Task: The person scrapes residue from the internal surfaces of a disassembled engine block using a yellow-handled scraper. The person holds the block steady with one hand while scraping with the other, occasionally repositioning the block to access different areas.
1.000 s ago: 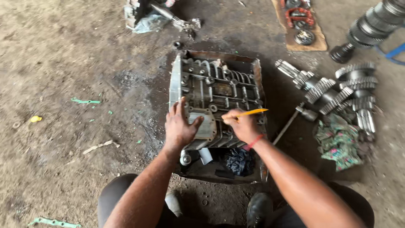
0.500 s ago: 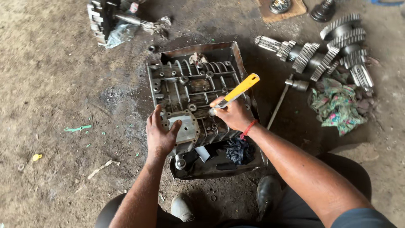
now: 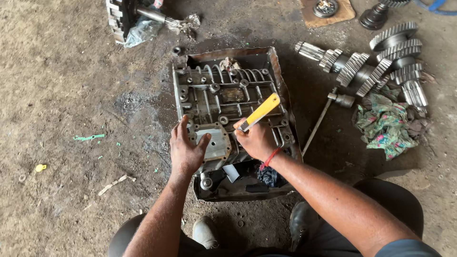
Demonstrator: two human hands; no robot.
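Observation:
A grey metal gearbox cover (image 3: 223, 95) with ribs and bolt holes lies in a shallow rusty metal tray (image 3: 278, 66) on the dirt floor. My left hand (image 3: 186, 147) rests flat on the cover's near left part, fingers spread beside a small bolted plate (image 3: 216, 143). My right hand (image 3: 257, 139) grips a yellow-handled tool (image 3: 261, 112), its handle slanting up to the right and its tip hidden under my fingers at the plate's edge. A red band circles my right wrist.
Toothed gears and shafts (image 3: 381, 62) lie at the upper right beside a flowered rag (image 3: 388, 126) and a long metal rod (image 3: 318, 124). Another gear assembly (image 3: 128, 16) sits at the top left. A dark rag (image 3: 269, 176) lies in the tray's near end. My shoes (image 3: 205, 233) are below.
My right hand has tilted the yellow handle upward to the right. My left hand has stayed on the cover. The view has shifted, so everything sits lower and further right in frame.

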